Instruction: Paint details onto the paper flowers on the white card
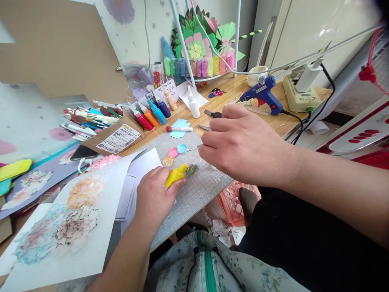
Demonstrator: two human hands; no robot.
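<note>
My left hand point(156, 192) is wrapped round a small yellow squeeze bottle point(176, 175), its nozzle pointing right, low over the grey cutting mat point(194, 202). Just past the nozzle lies a small olive-green blob point(191, 169). Behind it sit blobs of orange point(167, 161), pink point(173, 152) and blue point(182, 148) on the mat. My right hand point(246, 146) is closed, raised over the mat's right side; its fingertips are turned away, so what they hold is hidden. A thin rod point(193, 149) shows between the blue blob and these fingers; whether they grip it, I cannot tell.
Several paint bottles point(157, 108) stand behind the mat beside a cardboard box point(117, 136) of pens. A white bottle point(193, 103) and blue glue gun point(263, 95) are at the back. Painted paper point(112, 198) lies left. Below the desk is a pink basket point(227, 202).
</note>
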